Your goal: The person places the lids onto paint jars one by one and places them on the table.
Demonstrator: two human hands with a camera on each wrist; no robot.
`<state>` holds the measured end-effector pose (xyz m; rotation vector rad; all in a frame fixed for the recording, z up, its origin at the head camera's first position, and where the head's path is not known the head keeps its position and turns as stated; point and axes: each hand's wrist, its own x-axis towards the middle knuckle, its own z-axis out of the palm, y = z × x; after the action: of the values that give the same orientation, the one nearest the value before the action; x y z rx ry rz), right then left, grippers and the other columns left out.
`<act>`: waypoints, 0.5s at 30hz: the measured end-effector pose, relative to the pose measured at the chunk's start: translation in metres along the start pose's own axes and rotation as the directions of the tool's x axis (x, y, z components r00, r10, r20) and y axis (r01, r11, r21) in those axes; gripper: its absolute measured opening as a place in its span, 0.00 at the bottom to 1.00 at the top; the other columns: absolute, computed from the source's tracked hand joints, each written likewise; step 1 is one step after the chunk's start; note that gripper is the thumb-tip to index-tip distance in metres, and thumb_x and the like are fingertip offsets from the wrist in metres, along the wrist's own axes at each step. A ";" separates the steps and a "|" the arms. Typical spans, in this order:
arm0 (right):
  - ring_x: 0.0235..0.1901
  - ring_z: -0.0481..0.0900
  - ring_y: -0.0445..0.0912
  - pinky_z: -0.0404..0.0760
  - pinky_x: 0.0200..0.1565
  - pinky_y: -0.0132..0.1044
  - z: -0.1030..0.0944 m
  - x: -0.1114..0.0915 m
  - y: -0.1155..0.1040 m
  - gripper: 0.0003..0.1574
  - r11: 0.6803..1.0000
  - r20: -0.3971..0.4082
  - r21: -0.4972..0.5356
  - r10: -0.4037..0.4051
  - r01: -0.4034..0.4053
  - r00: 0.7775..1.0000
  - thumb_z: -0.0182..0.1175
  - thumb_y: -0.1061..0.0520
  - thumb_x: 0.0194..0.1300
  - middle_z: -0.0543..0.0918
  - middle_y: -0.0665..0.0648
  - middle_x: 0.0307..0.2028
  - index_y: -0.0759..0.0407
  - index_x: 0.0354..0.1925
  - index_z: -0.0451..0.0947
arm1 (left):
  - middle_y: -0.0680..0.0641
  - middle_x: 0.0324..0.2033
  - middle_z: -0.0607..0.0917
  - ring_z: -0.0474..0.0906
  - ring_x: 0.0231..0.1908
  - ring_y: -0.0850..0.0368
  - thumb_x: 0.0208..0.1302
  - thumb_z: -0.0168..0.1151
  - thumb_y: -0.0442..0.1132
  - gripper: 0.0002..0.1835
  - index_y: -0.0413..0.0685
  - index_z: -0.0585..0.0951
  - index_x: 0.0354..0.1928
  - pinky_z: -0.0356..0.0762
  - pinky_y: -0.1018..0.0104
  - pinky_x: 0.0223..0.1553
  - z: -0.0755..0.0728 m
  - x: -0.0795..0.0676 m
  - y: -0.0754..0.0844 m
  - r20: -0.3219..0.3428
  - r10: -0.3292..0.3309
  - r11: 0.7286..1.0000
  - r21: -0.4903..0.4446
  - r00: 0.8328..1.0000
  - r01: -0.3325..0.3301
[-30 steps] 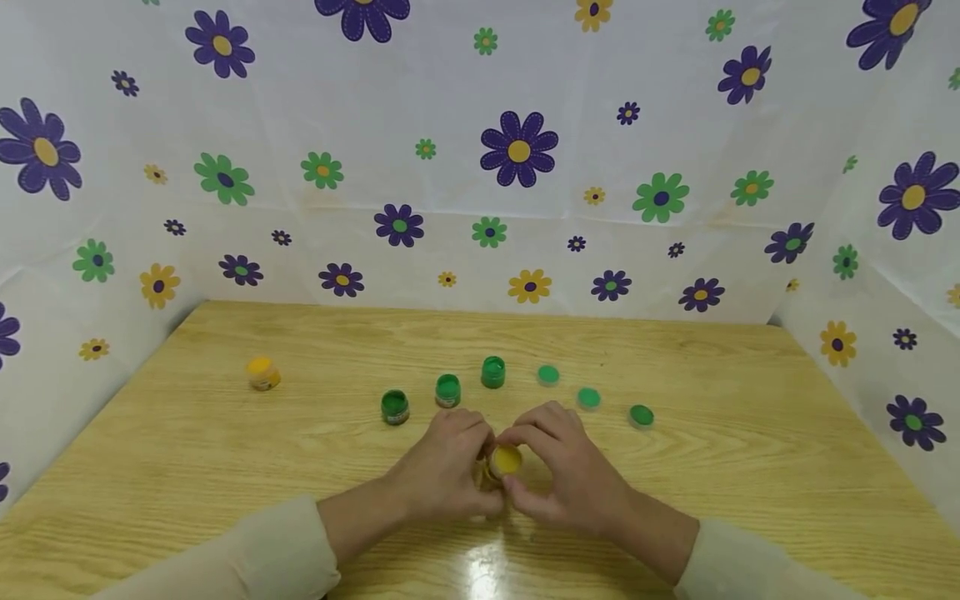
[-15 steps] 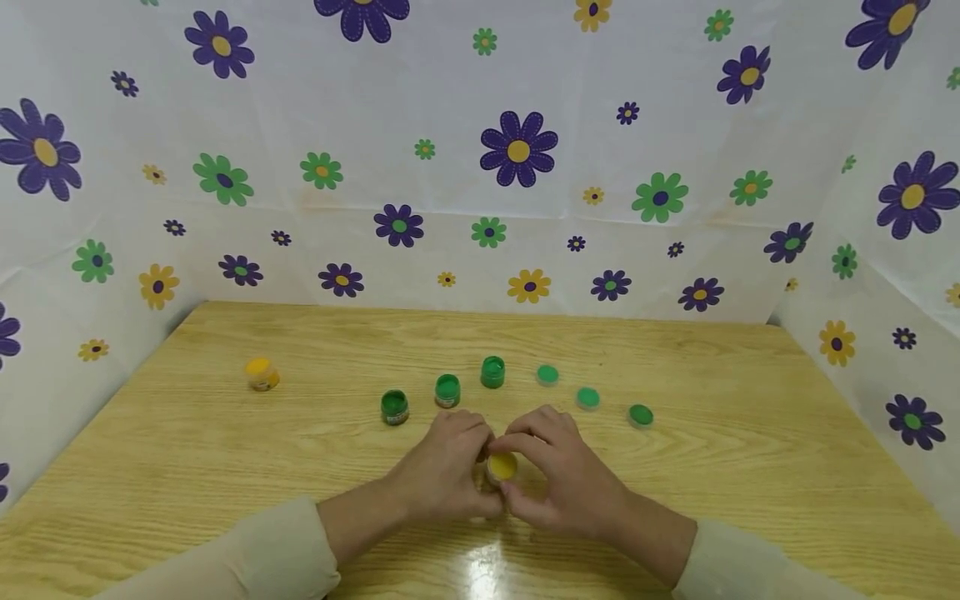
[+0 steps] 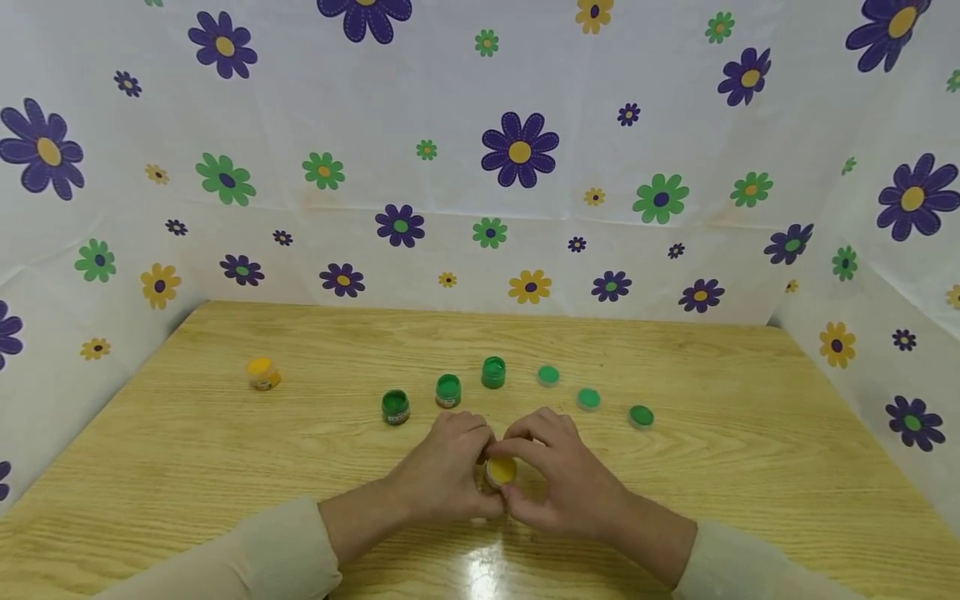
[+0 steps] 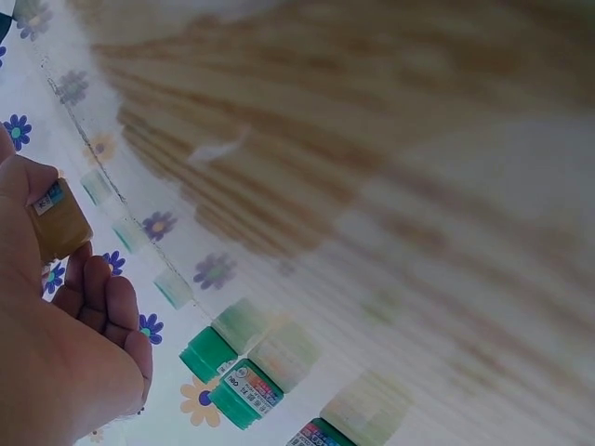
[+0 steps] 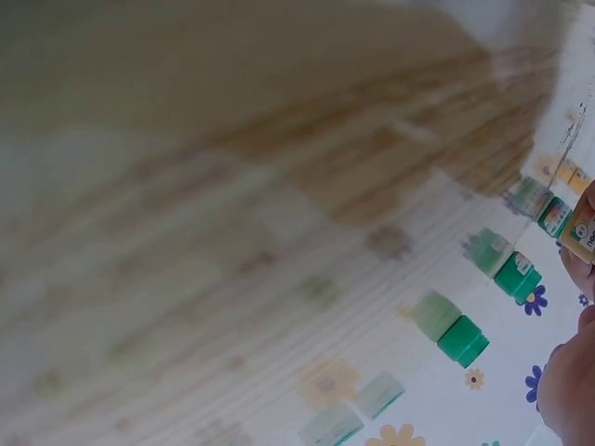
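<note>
Flowery cloth hung behind; left hand at nine o'clock and right hand at three pinched the yellow paint jar.

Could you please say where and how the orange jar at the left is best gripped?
Perhaps pinch the orange jar around its squat body, left hand, once free, coming from the near right: it stands upright, apart from the green jars.

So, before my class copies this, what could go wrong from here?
The yellow jar held by the left hand and right hand might slip or tip. The green jars stand open just beyond the left hand, so it could knock one over. The green lids lie apart from them and look alike, so they could get mixed up.
</note>
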<state>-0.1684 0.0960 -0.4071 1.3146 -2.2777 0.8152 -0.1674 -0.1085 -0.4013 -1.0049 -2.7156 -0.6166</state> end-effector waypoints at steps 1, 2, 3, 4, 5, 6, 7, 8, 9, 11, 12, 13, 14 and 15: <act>0.44 0.70 0.39 0.68 0.45 0.37 0.000 0.000 0.000 0.22 1.000 -0.002 -0.001 -0.006 0.006 1.000 0.67 0.57 0.53 0.78 0.44 0.43 0.49 0.49 0.83 | 0.61 0.24 0.74 0.65 0.28 0.67 0.41 0.75 0.50 0.17 0.50 0.81 0.29 0.64 0.69 0.38 0.000 0.000 0.000 0.000 0.001 1.000 -0.001 1.000 -0.001; 0.44 0.70 0.38 0.68 0.45 0.37 0.000 0.000 0.000 0.22 1.000 0.001 0.001 -0.004 0.004 1.000 0.67 0.57 0.53 0.78 0.43 0.43 0.48 0.49 0.83 | 0.61 0.24 0.74 0.65 0.28 0.67 0.41 0.75 0.49 0.16 0.50 0.81 0.29 0.64 0.69 0.38 0.000 0.000 0.000 0.000 0.003 1.000 -0.003 1.000 -0.003; 0.44 0.70 0.38 0.68 0.45 0.37 0.000 0.000 0.000 0.22 1.000 0.002 0.000 -0.006 0.006 1.000 0.66 0.57 0.53 0.78 0.43 0.43 0.48 0.49 0.83 | 0.61 0.24 0.74 0.65 0.28 0.67 0.41 0.75 0.49 0.16 0.49 0.81 0.29 0.64 0.69 0.38 0.000 0.000 0.000 0.000 0.004 1.000 -0.003 1.000 -0.004; 0.44 0.70 0.39 0.68 0.45 0.37 0.000 0.000 0.000 0.22 1.000 0.004 0.001 -0.007 0.007 1.000 0.66 0.57 0.53 0.77 0.43 0.43 0.48 0.49 0.83 | 0.61 0.24 0.74 0.65 0.28 0.67 0.41 0.74 0.49 0.16 0.49 0.81 0.29 0.64 0.69 0.38 0.000 0.000 0.000 0.003 0.004 1.000 -0.003 1.000 -0.004; 0.44 0.70 0.38 0.68 0.45 0.36 0.000 0.000 0.000 0.22 1.000 0.007 0.003 -0.002 0.002 1.000 0.66 0.57 0.53 0.77 0.43 0.43 0.48 0.49 0.83 | 0.61 0.24 0.74 0.65 0.28 0.67 0.41 0.74 0.49 0.16 0.49 0.81 0.29 0.64 0.69 0.38 0.000 0.000 0.000 0.004 0.004 1.000 -0.003 1.000 -0.004; 0.44 0.70 0.39 0.68 0.45 0.36 0.000 0.000 0.000 0.22 1.000 0.007 0.004 -0.002 0.002 1.000 0.67 0.57 0.53 0.77 0.44 0.43 0.49 0.49 0.83 | 0.61 0.24 0.74 0.65 0.28 0.67 0.41 0.74 0.49 0.16 0.49 0.81 0.29 0.64 0.69 0.38 0.000 0.000 0.000 0.005 0.003 1.000 -0.003 1.000 -0.003; 0.44 0.70 0.39 0.69 0.46 0.36 0.000 0.000 0.001 0.21 1.000 0.008 0.004 -0.001 0.000 1.000 0.67 0.57 0.53 0.77 0.44 0.43 0.49 0.49 0.83 | 0.61 0.24 0.74 0.65 0.28 0.67 0.41 0.74 0.49 0.16 0.49 0.81 0.29 0.64 0.69 0.38 0.000 0.000 0.000 0.008 0.002 1.000 -0.003 1.000 -0.002; 0.44 0.70 0.39 0.70 0.46 0.36 0.000 0.000 0.001 0.21 1.000 0.009 0.006 0.001 -0.001 1.000 0.67 0.57 0.53 0.77 0.44 0.43 0.50 0.48 0.82 | 0.61 0.24 0.74 0.65 0.28 0.67 0.41 0.74 0.49 0.17 0.49 0.81 0.30 0.65 0.69 0.38 0.000 0.000 0.000 0.008 0.002 1.000 -0.004 1.000 -0.002; 0.45 0.71 0.39 0.71 0.46 0.36 0.000 0.000 0.001 0.20 1.000 0.008 0.006 0.000 0.000 1.000 0.67 0.56 0.54 0.77 0.44 0.43 0.50 0.48 0.82 | 0.61 0.24 0.74 0.65 0.28 0.67 0.41 0.75 0.49 0.17 0.49 0.81 0.30 0.65 0.69 0.38 -0.001 0.001 0.000 0.008 0.002 1.000 -0.002 1.000 -0.002; 0.45 0.71 0.39 0.72 0.47 0.35 -0.001 0.000 0.002 0.19 1.000 0.005 0.008 0.000 0.000 1.000 0.68 0.55 0.56 0.77 0.45 0.43 0.51 0.48 0.82 | 0.60 0.24 0.74 0.65 0.28 0.67 0.41 0.75 0.50 0.17 0.50 0.81 0.30 0.65 0.69 0.39 -0.001 0.001 0.000 0.005 0.002 1.000 -0.002 1.000 -0.002; 0.45 0.71 0.39 0.73 0.47 0.34 -0.001 0.000 0.002 0.18 1.000 0.002 0.008 -0.004 0.004 1.000 0.69 0.54 0.57 0.77 0.45 0.43 0.51 0.47 0.82 | 0.60 0.24 0.74 0.65 0.28 0.67 0.41 0.75 0.50 0.17 0.49 0.81 0.30 0.65 0.69 0.39 -0.001 0.001 0.000 0.005 0.001 1.000 0.000 1.000 -0.001; 0.44 0.71 0.39 0.74 0.47 0.34 -0.001 0.000 0.002 0.17 1.000 0.002 0.007 -0.005 0.005 1.000 0.69 0.53 0.58 0.77 0.45 0.43 0.51 0.47 0.81 | 0.60 0.24 0.74 0.64 0.28 0.67 0.40 0.75 0.50 0.17 0.49 0.81 0.30 0.65 0.69 0.39 -0.001 0.001 0.000 0.004 0.002 1.000 0.002 1.000 -0.002; 0.44 0.71 0.39 0.74 0.47 0.33 -0.001 0.000 0.002 0.16 1.000 0.002 0.007 -0.002 0.002 1.000 0.69 0.52 0.58 0.77 0.45 0.42 0.51 0.46 0.81 | 0.59 0.24 0.74 0.64 0.28 0.67 0.40 0.75 0.50 0.18 0.49 0.81 0.30 0.65 0.68 0.39 -0.001 0.001 0.000 0.002 0.003 1.000 0.005 1.000 -0.003; 0.44 0.71 0.39 0.74 0.47 0.33 -0.001 0.000 0.002 0.16 1.000 0.006 0.005 0.008 -0.008 1.000 0.69 0.51 0.58 0.77 0.45 0.42 0.51 0.45 0.81 | 0.59 0.24 0.74 0.64 0.28 0.66 0.40 0.76 0.50 0.18 0.49 0.81 0.30 0.65 0.68 0.39 0.000 0.000 -0.001 0.001 0.003 1.000 0.011 1.000 -0.003</act>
<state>-0.1702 0.0971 -0.4068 1.3124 -2.2884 0.8218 -0.1681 -0.1088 -0.4012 -1.0070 -2.7148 -0.6001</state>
